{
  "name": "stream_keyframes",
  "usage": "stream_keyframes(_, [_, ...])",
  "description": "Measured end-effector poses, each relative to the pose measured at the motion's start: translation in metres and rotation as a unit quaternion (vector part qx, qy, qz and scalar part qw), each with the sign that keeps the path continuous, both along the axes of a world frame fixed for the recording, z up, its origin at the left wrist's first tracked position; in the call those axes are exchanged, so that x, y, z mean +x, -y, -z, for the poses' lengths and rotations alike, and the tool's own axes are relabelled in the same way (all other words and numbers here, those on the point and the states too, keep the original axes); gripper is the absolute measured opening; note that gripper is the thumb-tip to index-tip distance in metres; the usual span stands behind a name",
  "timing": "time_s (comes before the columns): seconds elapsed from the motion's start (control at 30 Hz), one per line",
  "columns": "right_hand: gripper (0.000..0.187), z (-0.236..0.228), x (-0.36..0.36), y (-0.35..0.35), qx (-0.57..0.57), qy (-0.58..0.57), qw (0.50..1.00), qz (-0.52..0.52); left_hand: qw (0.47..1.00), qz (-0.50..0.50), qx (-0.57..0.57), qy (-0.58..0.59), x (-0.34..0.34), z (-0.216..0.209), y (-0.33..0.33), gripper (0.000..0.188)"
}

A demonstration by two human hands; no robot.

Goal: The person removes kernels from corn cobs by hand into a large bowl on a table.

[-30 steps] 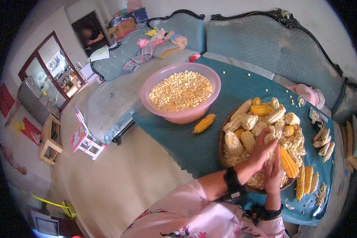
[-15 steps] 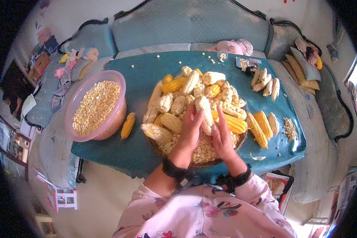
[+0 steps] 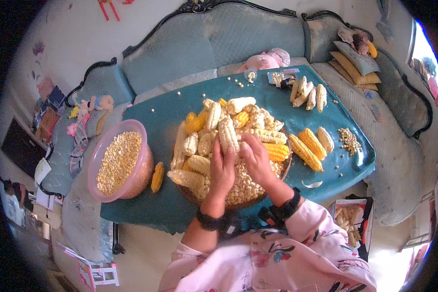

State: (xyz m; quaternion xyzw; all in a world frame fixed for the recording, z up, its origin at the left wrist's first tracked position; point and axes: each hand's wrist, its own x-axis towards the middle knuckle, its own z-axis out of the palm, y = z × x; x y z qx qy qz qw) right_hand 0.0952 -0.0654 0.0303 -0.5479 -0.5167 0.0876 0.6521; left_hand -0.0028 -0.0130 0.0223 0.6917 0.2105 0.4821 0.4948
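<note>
A pale corn cob (image 3: 227,134) stands tilted above the heaped basket, its lower end wrapped by my left hand (image 3: 222,170). My right hand (image 3: 256,158) is closed against the lower right side of that cob, thumb and fingers bunched; the contact is partly hidden. Around and under both hands, white and yellow cobs pile up in a round basket (image 3: 288,164), with loose pale kernels (image 3: 246,182) at its near side. Left of the basket lies a small yellow cob (image 3: 157,177).
A pink tub (image 3: 143,165) of kernels stands at the table's left. To the right lie yellow cobs (image 3: 305,152), a small kernel heap (image 3: 349,141) and, farther back, bare cobs (image 3: 321,97). A box of cobs (image 3: 349,219) sits below the right edge. A sofa (image 3: 214,41) runs behind.
The view has turned and shifted, so the table appears tilted. My right hand has gone from fingers extended along the cob to bunched against it. My left hand keeps its hold.
</note>
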Motion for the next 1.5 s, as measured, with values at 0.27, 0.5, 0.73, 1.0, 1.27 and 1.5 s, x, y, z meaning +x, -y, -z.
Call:
stream_keyframes(0.27, [0.038,-0.005,-0.018,-0.026,-0.112,0.018,0.993,0.020,0.997,-0.053,-0.046,0.037,-0.001,0.007,-0.004,0.053])
stream_keyframes(0.5, [0.026,0.010,-0.019,-0.026,-0.038,-0.004,0.999,-0.026,0.979,0.029,-0.158,0.123,-0.007,0.027,-0.010,0.058])
stream_keyframes(0.73, [0.030,0.018,-0.020,-0.021,-0.040,-0.122,0.991,-0.042,0.995,-0.052,-0.082,0.024,-0.006,0.017,0.004,0.056])
stream_keyframes(1.0, [0.035,0.018,-0.015,-0.028,0.009,-0.170,0.985,-0.038,0.993,-0.078,0.060,-0.070,-0.011,0.009,0.021,0.045])
stream_keyframes(1.27, [0.034,0.025,-0.017,-0.030,0.035,-0.292,0.951,-0.097,0.999,-0.014,0.033,-0.008,-0.009,0.013,0.016,0.046])
stream_keyframes(1.5, [0.028,0.024,-0.017,-0.027,0.016,-0.172,0.984,-0.035,0.999,-0.049,-0.011,-0.008,-0.006,0.014,0.018,0.050])
